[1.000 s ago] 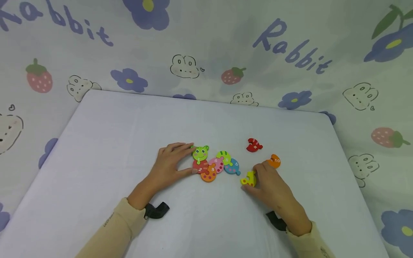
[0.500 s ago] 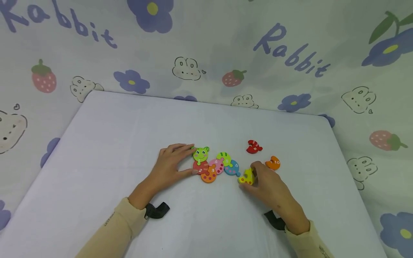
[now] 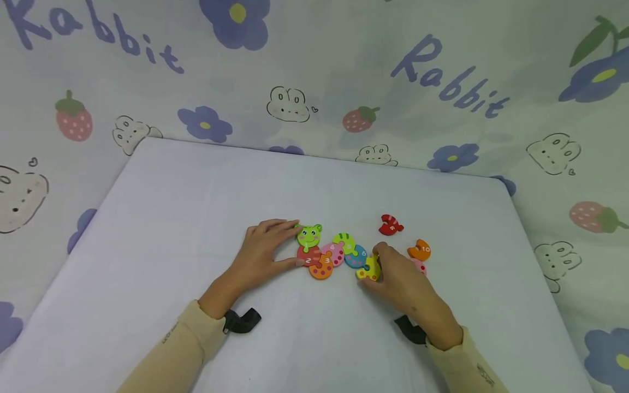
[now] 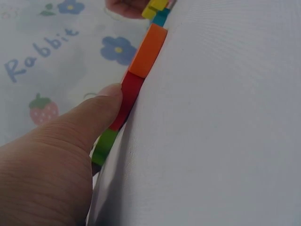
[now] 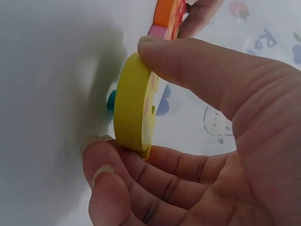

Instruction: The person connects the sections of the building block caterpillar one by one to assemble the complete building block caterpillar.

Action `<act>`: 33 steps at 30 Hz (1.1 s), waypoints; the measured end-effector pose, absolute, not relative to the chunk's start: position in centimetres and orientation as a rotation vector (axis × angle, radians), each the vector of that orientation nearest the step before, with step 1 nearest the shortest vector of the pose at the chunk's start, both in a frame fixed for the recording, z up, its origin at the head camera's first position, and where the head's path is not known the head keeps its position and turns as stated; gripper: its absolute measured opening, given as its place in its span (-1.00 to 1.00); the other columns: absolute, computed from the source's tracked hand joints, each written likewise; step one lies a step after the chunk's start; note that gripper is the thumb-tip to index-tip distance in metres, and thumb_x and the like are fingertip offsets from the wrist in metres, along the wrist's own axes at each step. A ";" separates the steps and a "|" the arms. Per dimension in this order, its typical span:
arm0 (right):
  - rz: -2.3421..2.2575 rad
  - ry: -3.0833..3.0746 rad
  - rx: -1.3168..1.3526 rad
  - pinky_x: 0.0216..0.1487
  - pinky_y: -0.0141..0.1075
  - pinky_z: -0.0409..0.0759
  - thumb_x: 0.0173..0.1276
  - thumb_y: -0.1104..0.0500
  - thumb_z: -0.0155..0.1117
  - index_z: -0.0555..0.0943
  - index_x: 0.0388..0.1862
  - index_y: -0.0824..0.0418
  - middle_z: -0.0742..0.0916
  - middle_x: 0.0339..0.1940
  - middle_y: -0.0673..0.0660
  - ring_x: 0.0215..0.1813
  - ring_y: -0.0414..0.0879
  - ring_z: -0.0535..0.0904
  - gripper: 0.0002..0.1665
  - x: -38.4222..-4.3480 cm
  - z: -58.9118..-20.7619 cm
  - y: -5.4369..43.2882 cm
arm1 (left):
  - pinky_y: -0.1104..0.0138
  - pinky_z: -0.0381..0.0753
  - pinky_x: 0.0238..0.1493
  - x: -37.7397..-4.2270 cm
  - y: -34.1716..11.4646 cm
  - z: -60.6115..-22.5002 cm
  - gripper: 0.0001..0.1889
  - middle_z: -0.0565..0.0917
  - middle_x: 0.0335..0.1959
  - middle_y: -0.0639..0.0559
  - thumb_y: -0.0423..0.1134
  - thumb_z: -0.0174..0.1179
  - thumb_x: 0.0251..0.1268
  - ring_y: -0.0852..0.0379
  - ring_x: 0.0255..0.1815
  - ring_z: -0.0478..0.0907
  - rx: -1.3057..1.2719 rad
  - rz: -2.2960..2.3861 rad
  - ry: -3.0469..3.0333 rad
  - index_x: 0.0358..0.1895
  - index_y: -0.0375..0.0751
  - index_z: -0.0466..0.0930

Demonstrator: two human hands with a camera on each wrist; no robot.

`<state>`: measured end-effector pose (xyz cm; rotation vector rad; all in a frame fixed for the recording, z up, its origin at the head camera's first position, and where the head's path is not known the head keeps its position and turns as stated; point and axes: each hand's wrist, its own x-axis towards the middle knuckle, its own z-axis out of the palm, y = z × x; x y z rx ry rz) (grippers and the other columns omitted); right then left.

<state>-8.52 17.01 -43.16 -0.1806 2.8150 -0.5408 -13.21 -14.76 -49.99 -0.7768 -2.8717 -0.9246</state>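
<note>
A wooden caterpillar number puzzle lies on the white table, with a green smiling head (image 3: pixel 308 236) followed by red, orange, pink, green and blue pieces. My left hand (image 3: pixel 262 252) holds its head end, fingers by the head and thumb against the red piece (image 4: pixel 128 101). Between thumb and fingers, my right hand (image 3: pixel 405 281) pinches a yellow puzzle piece (image 5: pixel 130 103). In the head view the yellow piece meets the blue piece (image 3: pixel 354 258) at its knob. The right wrist view shows a shadow beside the yellow piece and the blue knob (image 5: pixel 112 100) just under it.
Loose on the table, beyond my right hand, are a red piece (image 3: pixel 390 225) and an orange piece (image 3: pixel 420 250) marked 10. A pink piece (image 3: pixel 421 266) is partly hidden by that hand. A printed rabbit-and-flower cloth (image 3: pixel 324 71) stands behind the table.
My right hand has moved left with the yellow piece, from apart to up against the blue piece. The pink piece has come into sight behind it. My left hand stays put.
</note>
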 end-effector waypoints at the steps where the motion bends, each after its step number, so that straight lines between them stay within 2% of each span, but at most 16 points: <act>1: -0.547 2.812 -0.174 -0.27 -0.29 0.59 0.16 -0.05 0.69 0.49 0.20 0.28 0.64 -0.28 0.03 -0.27 -0.10 0.51 -0.21 -8.5 -43.1 17.0 | -0.06 0.22 0.30 -13.2 -14.7 -49.9 -0.14 0.42 0.55 0.16 0.29 0.47 0.18 0.01 0.54 0.22 -0.777 -0.922 -2.871 0.54 0.11 0.46; 12: -0.557 2.817 -0.154 -0.35 -0.28 0.53 0.16 -0.08 0.69 0.50 0.16 0.26 0.58 -0.38 0.03 -0.31 -0.08 0.49 -0.23 -8.9 -43.6 17.5 | -0.06 0.22 0.31 -13.2 -14.6 -49.9 -0.16 0.42 0.55 0.15 0.28 0.47 0.18 0.00 0.54 0.23 -0.775 -0.921 -2.874 0.53 0.11 0.47; 23: -0.553 2.823 -0.169 -0.31 -0.26 0.53 0.15 -0.10 0.70 0.57 0.08 0.24 0.56 -0.30 0.03 -0.27 -0.08 0.48 -0.30 -9.1 -44.2 17.9 | -0.06 0.22 0.29 -13.2 -14.5 -49.9 -0.16 0.43 0.54 0.13 0.25 0.48 0.19 -0.02 0.53 0.24 -0.783 -0.928 -2.863 0.53 0.09 0.47; 26: -0.553 2.809 -0.169 -0.26 -0.24 0.55 0.16 -0.11 0.69 0.58 0.14 0.25 0.59 -0.24 0.05 -0.23 -0.07 0.49 -0.26 -9.1 -44.3 18.0 | -0.05 0.22 0.28 -13.2 -14.5 -50.0 -0.16 0.43 0.54 0.13 0.24 0.49 0.19 -0.01 0.53 0.24 -0.781 -0.931 -2.858 0.53 0.09 0.47; 33: -0.484 2.767 -0.231 -0.02 -0.09 0.68 0.14 -0.15 0.68 0.56 0.35 0.20 0.67 0.02 0.05 -0.01 -0.08 0.58 -0.11 -9.4 -43.9 19.1 | -0.05 0.22 0.28 -13.1 -14.6 -50.0 -0.17 0.43 0.54 0.13 0.23 0.49 0.20 -0.01 0.53 0.24 -0.787 -0.923 -2.853 0.53 0.08 0.47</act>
